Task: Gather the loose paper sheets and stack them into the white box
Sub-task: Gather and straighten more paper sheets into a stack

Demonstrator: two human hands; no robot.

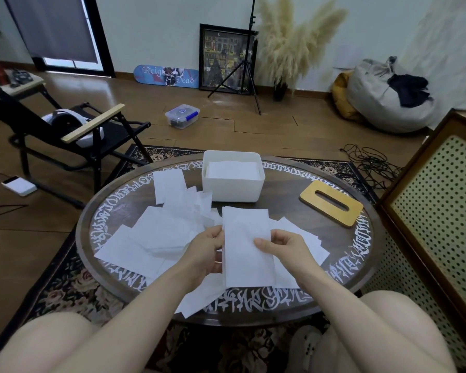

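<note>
A long white paper sheet is held over the near middle of the round table. My left hand grips its left edge and my right hand pinches its right edge, thumb on top. Several loose paper sheets lie spread across the table's left and near side, some overlapping, with more under my hands. The white box stands at the table's far middle, open on top, with a stack of sheets inside it.
The dark round table has white lettering around its rim. A wooden tissue-box lid with a slot lies on its right side. A black folding chair stands to the left, a perforated cabinet to the right.
</note>
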